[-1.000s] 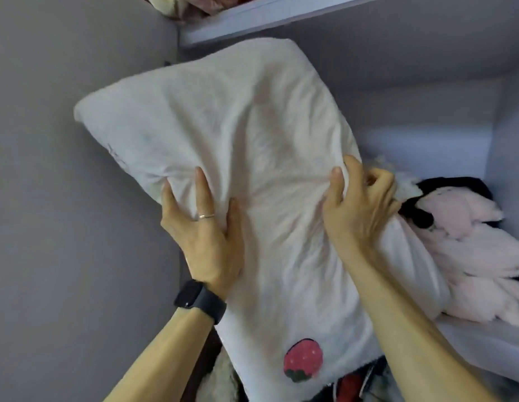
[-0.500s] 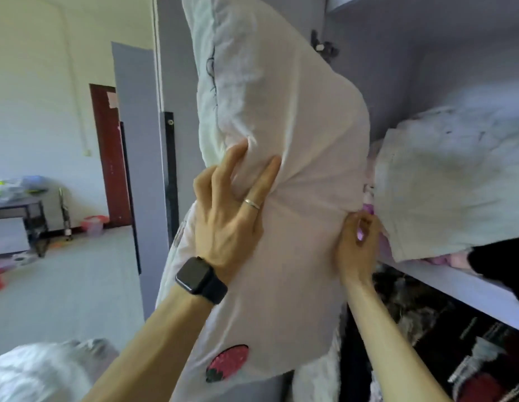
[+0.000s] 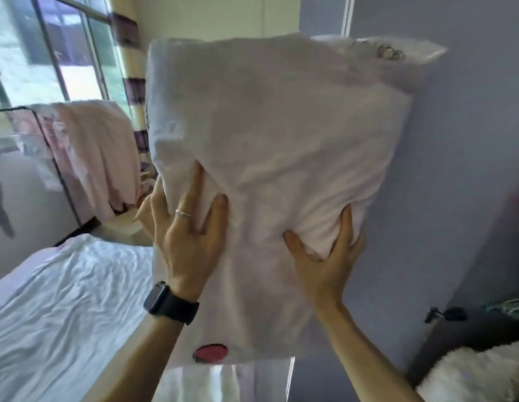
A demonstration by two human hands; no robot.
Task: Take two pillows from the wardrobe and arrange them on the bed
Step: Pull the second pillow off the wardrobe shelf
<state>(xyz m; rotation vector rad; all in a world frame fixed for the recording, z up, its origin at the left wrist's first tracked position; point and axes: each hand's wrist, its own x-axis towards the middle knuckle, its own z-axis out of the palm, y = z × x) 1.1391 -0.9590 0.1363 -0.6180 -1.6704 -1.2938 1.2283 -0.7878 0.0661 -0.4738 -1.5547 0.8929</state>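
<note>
You are holding the white pillow (image 3: 270, 158) up in front of you with both hands, well above the bed (image 3: 64, 309). Your left hand (image 3: 188, 236) lies against the pillow's lower left part with the fingers spread and pressed into the cloth; the thumb side wraps round the left edge, so the hand is gripping the pillow rather than resting open. A ring (image 3: 183, 213) sits on one finger and a dark watch (image 3: 168, 303) on that wrist. Your right hand (image 3: 328, 256) clasps the lower right part, thumb and fingers pinching a bulge of fabric between them, closed on the pillow. The pillow stands upright, its top corner reaching toward the lilac wardrobe panel (image 3: 455, 169) on the right; you cannot tell whether it touches the panel. A red strawberry patch (image 3: 210, 353) shows near the pillow's bottom edge. The bed, covered in a creased white sheet, lies low on the left. Pink cloth (image 3: 95, 152) hangs beside the window (image 3: 35, 50) beyond it.
</note>
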